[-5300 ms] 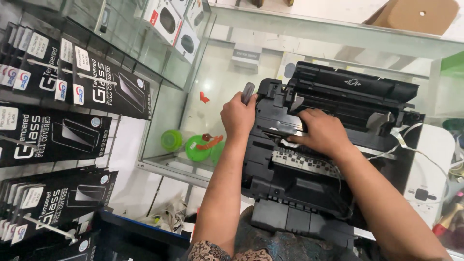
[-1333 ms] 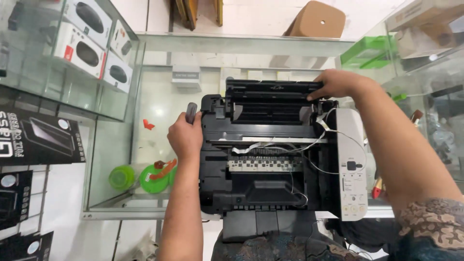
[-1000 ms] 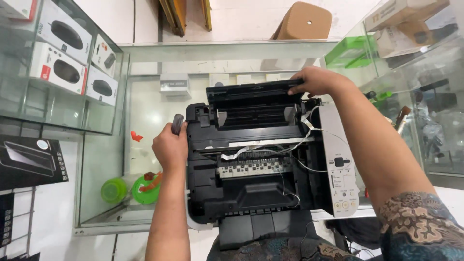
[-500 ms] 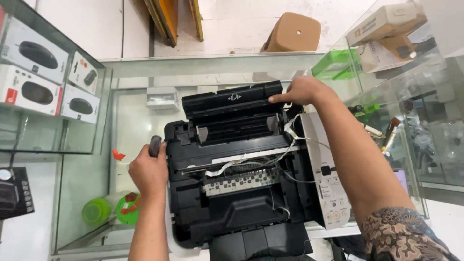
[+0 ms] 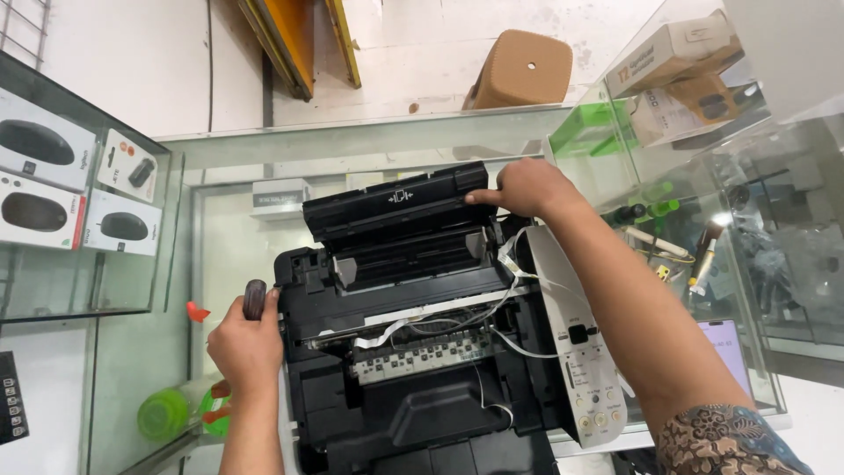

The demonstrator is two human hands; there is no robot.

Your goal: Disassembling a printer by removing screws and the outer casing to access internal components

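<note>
looking down, head view: a black printer (image 5: 413, 352) with its covers off stands on a glass surface (image 5: 229, 264), its front edge cut off by the bottom of the frame.
left hand: the left hand (image 5: 249, 345) is closed in a fist around a dark tool handle (image 5: 254, 299) at the printer's left side; only the rounded top of the handle shows, the shaft and tip are hidden by the hand and the printer's edge.
right hand: the right hand (image 5: 520, 187) rests on the right end of the raised rear paper tray (image 5: 396, 204), fingers pressed together and curled over its top edge; fingertips partly out of sight behind the tray.
inside the printer: white ribbon cables (image 5: 440, 318) run loose across the open middle; the parts beneath them are too dark to make out.
side panel: a white control panel (image 5: 576, 352) leans at the printer's right side, partly covered by the right forearm.
under the glass: a green round container (image 5: 171, 409) shows blurred below the left wrist, partly hidden by it.
left shelf: boxed computer mice (image 5: 53, 189) sit behind glass, cut off at the frame's edge.
beyond the surface: a brown stool (image 5: 523, 70) stands on the floor.
</note>
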